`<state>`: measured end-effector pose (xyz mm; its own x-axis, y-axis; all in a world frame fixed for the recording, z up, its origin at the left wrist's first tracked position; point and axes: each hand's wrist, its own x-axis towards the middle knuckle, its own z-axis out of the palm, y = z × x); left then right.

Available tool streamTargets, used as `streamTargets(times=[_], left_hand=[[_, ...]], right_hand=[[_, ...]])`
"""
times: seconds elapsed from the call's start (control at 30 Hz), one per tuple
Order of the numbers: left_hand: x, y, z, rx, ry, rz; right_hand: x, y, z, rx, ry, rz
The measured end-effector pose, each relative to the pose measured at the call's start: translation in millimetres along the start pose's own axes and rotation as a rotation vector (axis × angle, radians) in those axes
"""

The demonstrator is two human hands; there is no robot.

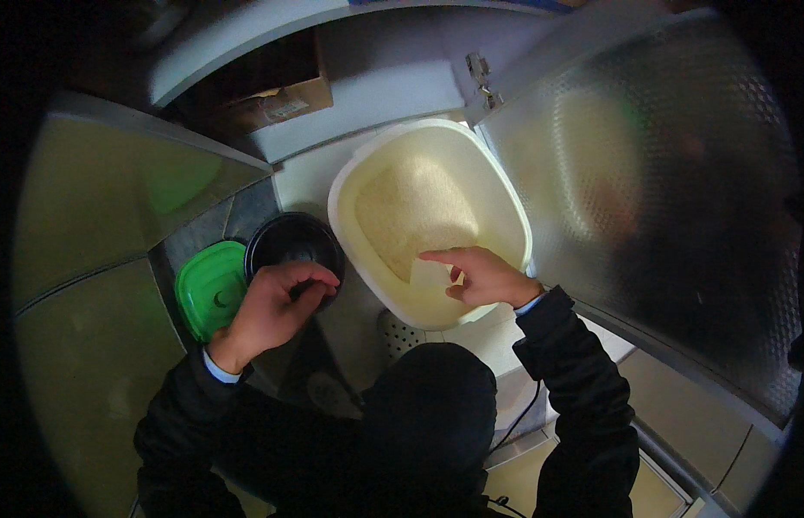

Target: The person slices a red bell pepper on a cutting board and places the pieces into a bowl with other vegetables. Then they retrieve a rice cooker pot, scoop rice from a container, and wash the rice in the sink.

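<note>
A large cream plastic tub [431, 133] stands before me with pale grain, perhaps rice, on its bottom. My right hand [483, 275] reaches over its near side and grips a small whitish, translucent cup or scoop [429, 273]. The fingers lie along its upper right side. To the left, a dark round bowl or pot [288, 236] sits beside the tub. Over its near edge is my left hand [285, 298], with thumb and forefinger close together; whether they pinch something small I cannot tell. A green plastic lid [208, 285] lies left of the dark vessel, partly behind my left hand.
An opened textured-glass cabinet door [667, 213] flanks the tub on the right. At the left is another glossy panel [97, 259]. A cardboard box [298, 100] sits inside the cabinet. A perforated clog [399, 335] shows below the tub.
</note>
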<state>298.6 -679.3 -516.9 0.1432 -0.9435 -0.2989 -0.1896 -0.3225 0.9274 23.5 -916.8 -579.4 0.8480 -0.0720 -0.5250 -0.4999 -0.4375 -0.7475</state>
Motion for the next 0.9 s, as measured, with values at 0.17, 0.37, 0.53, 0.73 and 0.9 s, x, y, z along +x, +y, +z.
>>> streamTargets(times=[0.17, 0.37, 0.53, 0.73, 0.9], left_hand=[[-4.0, -0.7, -3.5, -0.067, 0.0, -0.027], [-6.1, -3.0, 0.8, -0.102, 0.05, 0.02], [-5.1, 12.0, 0.6, 0.024, 0.105, 0.136], [8.7, 44.9, 22.7, 0.133, 0.253, 0.417], [-40.7, 52.0, 33.7, -0.256, 0.367, 0.308]], right_hand=[[-6.1, -4.4, -6.9, 0.309, -0.001, 0.043], [-25.0, -33.6, -30.6, 0.658, -0.007, 0.063], [-30.7, -69.6, -41.0, 0.748, 0.021, 0.022], [-9.8, -124.8, -47.4, 0.749, -0.034, -0.181], [-15.0, -154.5, -32.4, 0.888, -0.175, -0.209]])
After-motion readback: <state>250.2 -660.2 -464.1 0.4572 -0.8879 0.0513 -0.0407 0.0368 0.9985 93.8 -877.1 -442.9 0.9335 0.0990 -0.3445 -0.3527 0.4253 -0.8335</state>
